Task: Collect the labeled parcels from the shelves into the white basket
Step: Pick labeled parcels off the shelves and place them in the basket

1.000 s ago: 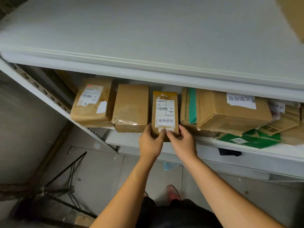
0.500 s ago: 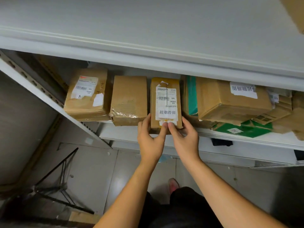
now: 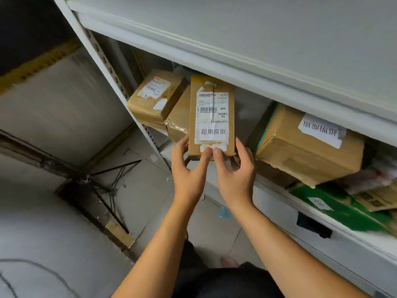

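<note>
So the narrow brown parcel (image 3: 211, 117) is finally coming off the shelf (image 3: 270, 201). Half a second back it was still sitting in the row with its bottom edge on the board. Now it's being held up and out, overlapping the plain taped box (image 3: 177, 123) on its left and leaving a gap beside the big tilted box (image 3: 307, 151). Both hands are gripping it at the lower end: the left hand (image 3: 189, 168) is wrapping its fingers (image 3: 182, 145) round the left side with the thumb pressing on the front just under the white label, and the right hand (image 3: 236, 171) is mirroring that on the right side. The label is facing the camera, barcode and printed slip both showing, so I'm reading this as a proper labeled pick. The view is also swinging left compared to a moment ago, so I'm guessing the person is turning toward the white basket, which isn't showing anywhere in frame. Other labeled ones, like the box at the far left (image 3: 154, 97), are still sitting on the shelf, so the job's looking far from done.
</note>
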